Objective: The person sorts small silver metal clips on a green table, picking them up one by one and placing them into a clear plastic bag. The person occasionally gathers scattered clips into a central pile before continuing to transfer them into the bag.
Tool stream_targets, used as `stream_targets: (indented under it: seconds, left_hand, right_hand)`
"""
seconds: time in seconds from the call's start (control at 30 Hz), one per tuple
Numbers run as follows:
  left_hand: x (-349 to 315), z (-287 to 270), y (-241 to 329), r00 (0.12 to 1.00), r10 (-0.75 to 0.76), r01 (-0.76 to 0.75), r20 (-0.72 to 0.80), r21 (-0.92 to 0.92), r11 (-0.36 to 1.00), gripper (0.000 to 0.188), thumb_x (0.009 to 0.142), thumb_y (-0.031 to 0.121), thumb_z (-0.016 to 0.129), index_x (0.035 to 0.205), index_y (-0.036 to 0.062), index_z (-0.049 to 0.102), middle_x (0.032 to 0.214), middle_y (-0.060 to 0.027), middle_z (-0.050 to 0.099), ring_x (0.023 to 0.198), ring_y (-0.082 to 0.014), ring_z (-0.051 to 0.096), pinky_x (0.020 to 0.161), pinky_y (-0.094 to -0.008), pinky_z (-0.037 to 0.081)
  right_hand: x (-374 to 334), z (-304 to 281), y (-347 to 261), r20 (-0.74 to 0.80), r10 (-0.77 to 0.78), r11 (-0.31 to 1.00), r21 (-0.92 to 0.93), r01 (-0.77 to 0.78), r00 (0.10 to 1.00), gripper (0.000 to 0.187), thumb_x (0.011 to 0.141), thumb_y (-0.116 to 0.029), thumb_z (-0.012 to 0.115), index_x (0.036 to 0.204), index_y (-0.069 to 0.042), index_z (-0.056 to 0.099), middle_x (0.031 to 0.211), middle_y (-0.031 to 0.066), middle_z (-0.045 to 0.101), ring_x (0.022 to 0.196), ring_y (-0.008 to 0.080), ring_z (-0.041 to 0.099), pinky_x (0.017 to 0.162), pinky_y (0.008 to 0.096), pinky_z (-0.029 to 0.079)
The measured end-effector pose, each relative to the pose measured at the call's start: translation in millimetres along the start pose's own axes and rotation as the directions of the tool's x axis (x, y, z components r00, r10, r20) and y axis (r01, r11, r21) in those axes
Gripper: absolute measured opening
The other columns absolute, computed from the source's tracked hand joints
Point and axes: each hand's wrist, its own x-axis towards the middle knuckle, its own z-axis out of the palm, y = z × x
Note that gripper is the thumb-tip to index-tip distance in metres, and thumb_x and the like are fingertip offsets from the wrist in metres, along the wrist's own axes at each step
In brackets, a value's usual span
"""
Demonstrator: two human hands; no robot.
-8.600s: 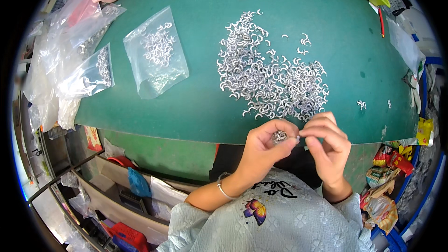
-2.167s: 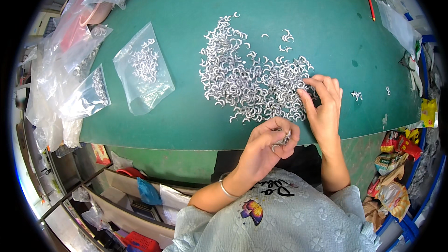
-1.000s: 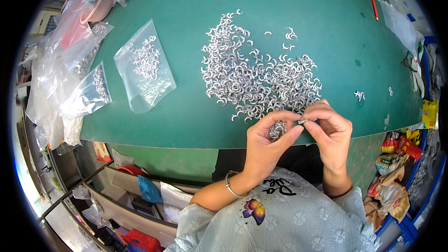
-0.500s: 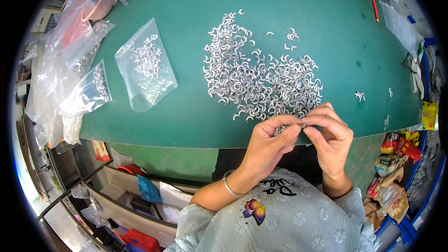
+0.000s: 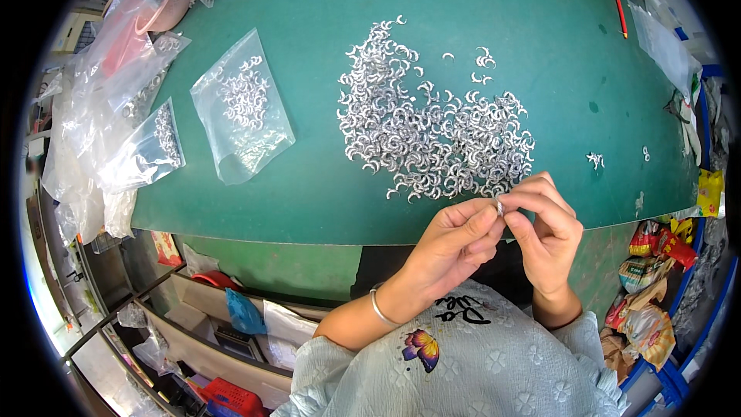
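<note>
At the table's near edge, my left hand and my right hand meet fingertip to fingertip. Between them is a small silvery crescent-shaped piece, pinched by both thumbs and forefingers; its details are too small to make out. Just beyond my fingers spreads a large pile of similar silver crescent pieces. A few loose crescents lie apart on its far side. My left fingers are curled, so whatever may sit in that palm is hidden.
A clear bag of crescents lies left on the green table, beside a smaller clear bag and heaped plastic. To the right are a small cluster of pieces and a red pen. Shelving stands below left.
My left fingers have curled in and shifted slightly, and the silvery piece between my fingertips shows more upright. My right hand has barely moved. The pile looks the same.
</note>
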Motion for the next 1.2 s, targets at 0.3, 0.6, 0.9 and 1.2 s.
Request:
stream_targets:
  seconds: [0.3, 0.6, 0.9, 1.2]
  left_hand:
    - [-2.8, -3.0, 0.8, 0.999, 0.038, -0.039, 0.017, 0.03, 0.999, 0.023, 0.087, 0.024, 0.056, 0.093, 0.0018, 0.052, 0.076, -0.0036, 0.046, 0.058, -0.005, 0.036, 0.05, -0.0164, 0.033]
    - [-2.3, -2.0, 6.4, 0.992, 0.127, -0.127, 0.017, 0.272, 0.954, 0.009, 0.086, 0.005, 0.05, 0.093, 0.0014, 0.054, 0.091, -0.0139, 0.057, 0.072, -0.0147, 0.053, 0.059, -0.0234, 0.043]
    - [2.5, -7.2, -0.1, 0.948, 0.297, -0.249, -0.117, 0.312, 0.917, 0.018, 0.085, 0.003, 0.053, 0.103, -0.0003, 0.057, 0.084, -0.0051, 0.055, 0.066, -0.0089, 0.047, 0.055, -0.0209, 0.037]
    - [5.3, 7.2, 6.9, 0.858, 0.514, -0.343, -0.002, 0.742, 0.576, 0.016, 0.08, 0.001, 0.061, 0.096, 0.0, 0.063, 0.082, -0.0015, 0.058, 0.07, -0.0075, 0.05, 0.064, -0.0198, 0.041]
  right_hand:
    - [12.2, -16.5, 32.0, -0.241, 0.161, 0.963, -0.173, -0.206, 0.957, 0.012, 0.076, 0.001, 0.061, 0.088, 0.002, 0.063, 0.082, 0.0077, 0.061, 0.075, 0.0155, 0.051, 0.067, 0.0264, 0.041]
    - [24.3, -5.1, 45.7, -0.1, -0.166, 0.69, -0.723, 0.042, 0.981, 0.014, 0.069, -0.002, 0.067, 0.083, -0.004, 0.062, 0.085, 0.0062, 0.058, 0.08, 0.0233, 0.052, 0.07, 0.0317, 0.037]
    - [1.0, -5.4, 33.6, -0.021, 0.393, 0.755, 0.579, -0.309, 0.919, 0.013, 0.083, 0.001, 0.058, 0.095, 0.004, 0.058, 0.088, 0.0072, 0.062, 0.083, 0.0123, 0.058, 0.076, 0.0236, 0.045]
    - [-6.3, -2.3, 18.9, 0.252, 0.412, 0.54, 0.707, -0.458, 0.876, 0.016, 0.082, 0.002, 0.058, 0.098, 0.004, 0.057, 0.091, 0.0083, 0.061, 0.084, 0.0125, 0.057, 0.077, 0.0249, 0.045]
